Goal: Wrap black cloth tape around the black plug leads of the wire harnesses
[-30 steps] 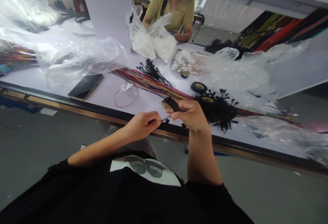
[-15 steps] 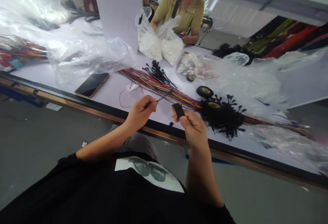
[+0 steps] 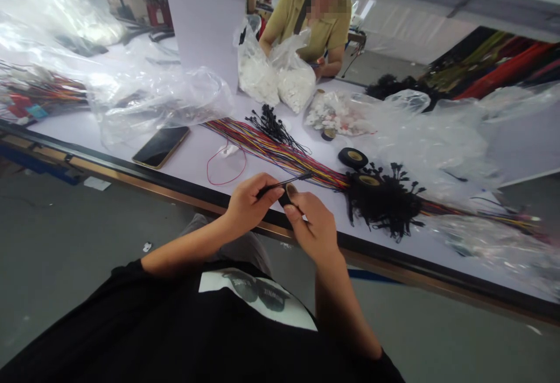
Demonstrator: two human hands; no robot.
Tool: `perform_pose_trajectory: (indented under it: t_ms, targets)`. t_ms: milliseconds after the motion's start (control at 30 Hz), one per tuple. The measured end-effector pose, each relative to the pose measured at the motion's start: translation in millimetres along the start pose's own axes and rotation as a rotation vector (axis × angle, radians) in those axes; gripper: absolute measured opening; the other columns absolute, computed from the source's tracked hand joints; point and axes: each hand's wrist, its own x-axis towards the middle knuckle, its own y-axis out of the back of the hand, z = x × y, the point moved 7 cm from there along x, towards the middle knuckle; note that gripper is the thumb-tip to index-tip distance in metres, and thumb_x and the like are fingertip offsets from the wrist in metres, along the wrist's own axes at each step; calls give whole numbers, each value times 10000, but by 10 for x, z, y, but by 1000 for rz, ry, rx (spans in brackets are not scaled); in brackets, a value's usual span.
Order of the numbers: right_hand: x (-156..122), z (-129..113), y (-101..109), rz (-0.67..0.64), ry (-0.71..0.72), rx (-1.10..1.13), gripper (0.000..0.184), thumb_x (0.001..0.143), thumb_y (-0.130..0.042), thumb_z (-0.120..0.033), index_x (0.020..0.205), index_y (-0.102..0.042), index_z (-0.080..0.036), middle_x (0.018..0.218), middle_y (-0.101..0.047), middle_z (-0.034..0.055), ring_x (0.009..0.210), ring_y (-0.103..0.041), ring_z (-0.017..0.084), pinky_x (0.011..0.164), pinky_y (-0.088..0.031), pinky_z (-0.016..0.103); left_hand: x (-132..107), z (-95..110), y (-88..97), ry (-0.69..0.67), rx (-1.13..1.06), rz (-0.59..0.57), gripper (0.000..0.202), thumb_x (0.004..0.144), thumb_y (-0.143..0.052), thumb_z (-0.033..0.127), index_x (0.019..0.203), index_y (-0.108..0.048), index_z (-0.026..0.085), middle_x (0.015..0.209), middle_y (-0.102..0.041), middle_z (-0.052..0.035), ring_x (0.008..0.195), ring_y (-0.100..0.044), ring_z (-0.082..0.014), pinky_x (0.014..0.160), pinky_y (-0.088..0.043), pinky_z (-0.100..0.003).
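My left hand (image 3: 252,203) pinches a short black cable (image 3: 294,178), whose dark connector end points to the right. Closed round a small roll of black tape (image 3: 286,195) is my right hand (image 3: 312,222). The two hands are close together, with the roll against the left fingertips and just under the cable. Behind them a bundle of red, yellow and black wires (image 3: 262,145) runs slantwise over the white table. To the right lies a heap of black connectors (image 3: 385,208) with a tape roll (image 3: 368,180) on it; another tape roll (image 3: 352,158) sits just behind.
A phone (image 3: 161,147) lies at the left near the table edge. Bags of white parts (image 3: 296,88) stand at the back, before a seated person (image 3: 326,27). Clear plastic bags (image 3: 437,138) spread over the right side. A pink wire loop (image 3: 210,173) lies left of the bundle.
My hands have come together: the right moved left with the tape roll, and the left shifted slightly right with the cable. The roll now meets the left fingertips.
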Motion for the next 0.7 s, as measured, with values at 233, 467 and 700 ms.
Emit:
perform_pose_trajectory:
  t_ms: [233,467,700]
  targets:
    - [13,14,42,195,-94,-277,252,861,-472,-363,1018,-629,-245,731,-658,28,643,-503,185,601,-342,305,-26,-45,-51,25,-91,-2,136,777,-525,266,692,-509,161,609,-491,34,585,-421,-77,576,-359,-206]
    - [21,238,54,120,-340,-160,285,858,-438,-382,856,-682,-236,655,-653,5,622,-547,158,592,-357,271,2,-127,-132,95,-319,-72,252,787,-543,311,983,-468,172,615,-463,61,543,-400,-66,533,-328,-202]
    - [30,136,23,93,-368,74,257,836,-468,-379,783,-661,-218,597,-611,-6,585,-547,145,592,-389,266,-2,-202,-177,201,-461,-65,123,835,-478,305,837,-465,184,621,-481,46,506,-354,-54,493,-283,-201]
